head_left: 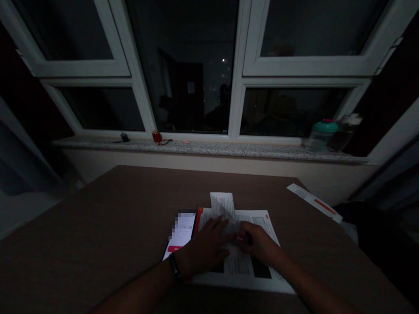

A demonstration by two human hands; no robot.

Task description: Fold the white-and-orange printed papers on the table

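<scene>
On the table lies a printed sheet with dark picture blocks and an orange edge. A narrower printed strip of paper lies across it and sticks out past its far edge. My left hand, with a dark band at the wrist, rests flat on the papers with fingers spread. Close beside its fingertips, my right hand is curled shut against the paper; what its fingers hold, if anything, is hidden. A lit phone lies just left of the sheet, partly behind my left forearm.
The brown table meets a wall below a speckled windowsill. Another paper strip overhangs the table's right edge. On the sill stand a teal-lidded bottle, a small red jar and a small dark bottle.
</scene>
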